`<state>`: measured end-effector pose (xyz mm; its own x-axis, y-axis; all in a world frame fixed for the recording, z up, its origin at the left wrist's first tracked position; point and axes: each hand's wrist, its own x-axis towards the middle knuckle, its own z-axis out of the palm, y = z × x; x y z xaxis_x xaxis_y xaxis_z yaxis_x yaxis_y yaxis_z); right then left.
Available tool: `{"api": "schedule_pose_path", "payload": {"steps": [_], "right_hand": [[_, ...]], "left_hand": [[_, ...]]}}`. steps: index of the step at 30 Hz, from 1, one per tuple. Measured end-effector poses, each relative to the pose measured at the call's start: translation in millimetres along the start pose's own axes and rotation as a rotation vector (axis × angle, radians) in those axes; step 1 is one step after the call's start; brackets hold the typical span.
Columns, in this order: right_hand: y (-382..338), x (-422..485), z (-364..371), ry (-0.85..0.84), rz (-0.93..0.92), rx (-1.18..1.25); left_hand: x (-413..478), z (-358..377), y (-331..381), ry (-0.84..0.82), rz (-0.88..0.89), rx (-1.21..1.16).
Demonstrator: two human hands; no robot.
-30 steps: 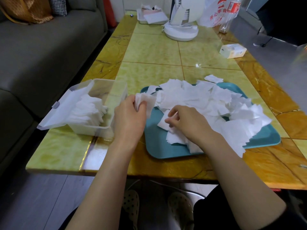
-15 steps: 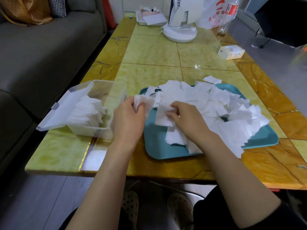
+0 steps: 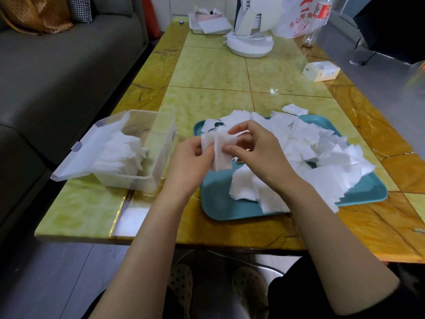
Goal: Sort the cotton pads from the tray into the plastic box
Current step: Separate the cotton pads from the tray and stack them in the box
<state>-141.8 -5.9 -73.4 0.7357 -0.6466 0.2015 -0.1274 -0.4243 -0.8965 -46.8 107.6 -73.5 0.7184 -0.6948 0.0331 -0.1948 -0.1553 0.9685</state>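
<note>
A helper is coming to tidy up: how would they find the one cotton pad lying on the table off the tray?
On the yellow-green tiled table, find the teal tray heaped with white pads. Just past the tray's far edge, towards the right, lies a single pad. Unlike the heap beside it, it rests alone on the tabletop.

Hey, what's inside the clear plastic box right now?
Stacked cotton pads sit at the left of the plastic box, beside its open lid. Lower ones are covered, so no count.
</note>
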Motion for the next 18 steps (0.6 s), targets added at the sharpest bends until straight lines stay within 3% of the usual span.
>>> {"api": "schedule_pose_path", "payload": {"steps": [8, 18], "right_hand": [[-1.1, -0.8, 0.6, 0.040, 0.056, 0.020], [0.7, -1.7, 6.5, -0.063, 0.073, -0.021]], "left_hand": [[-3.7, 0.9, 5.2, -0.075, 0.005, -0.020], [-3.3, 9.8, 4.1, -0.082, -0.024, 0.136]]}}
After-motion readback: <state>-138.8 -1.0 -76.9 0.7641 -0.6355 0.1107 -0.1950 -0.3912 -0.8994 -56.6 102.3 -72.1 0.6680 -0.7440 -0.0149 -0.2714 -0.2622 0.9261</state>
